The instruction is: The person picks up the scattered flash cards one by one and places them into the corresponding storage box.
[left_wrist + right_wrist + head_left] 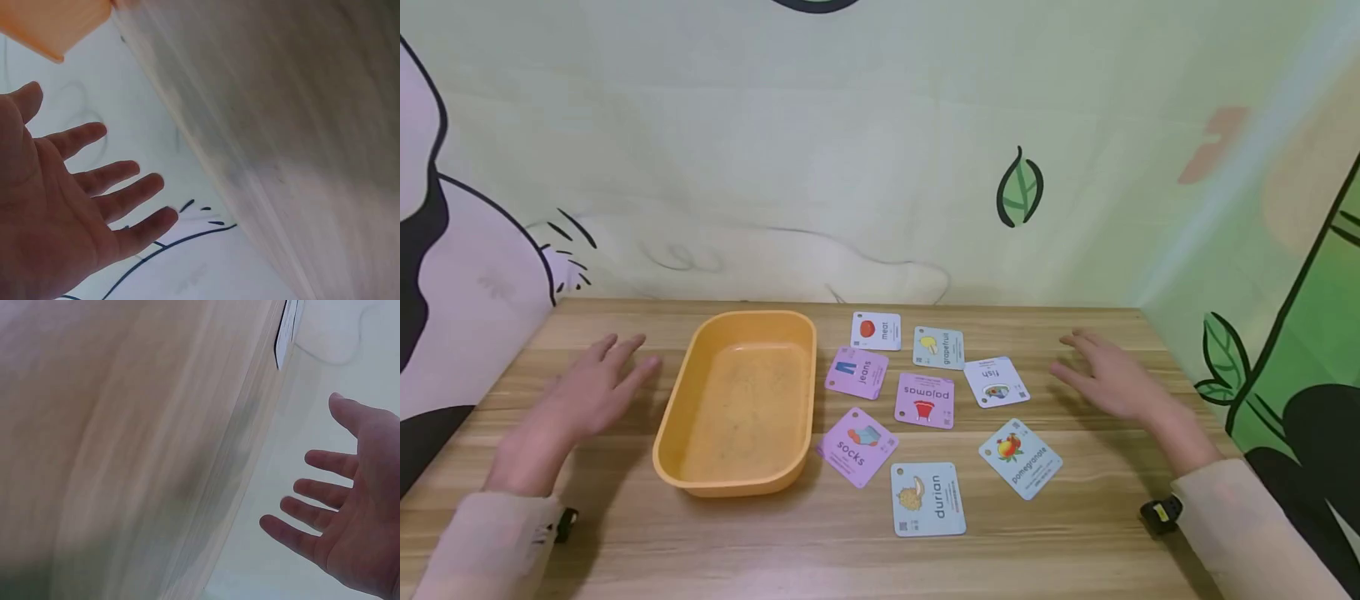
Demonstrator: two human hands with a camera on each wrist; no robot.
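Beige-cuffed left hand [587, 387]: fingers spread loosely, nothing held. Right hand [1116, 375]: fingers extended, also holding nothing. Left is just beside the orange tray [756, 400], not touching; right is nearest the white fish card [997, 382], apart from it. Other cards lie flat on the counter [1045, 567], between tray and right hand: purple jeans [857, 373], socks [858, 447], pajamas [924, 401]; pale blue grapefruit [938, 347], pomegranate [1020, 459], durian [928, 500]; white meat [876, 331]. No card in the tray. Step in hand reads as a ready pause, nothing picked up. Next move probably calls for one hand to reach in and pinch a card by its edge; thin and flat, so it may need a slide or fingernail to lift.
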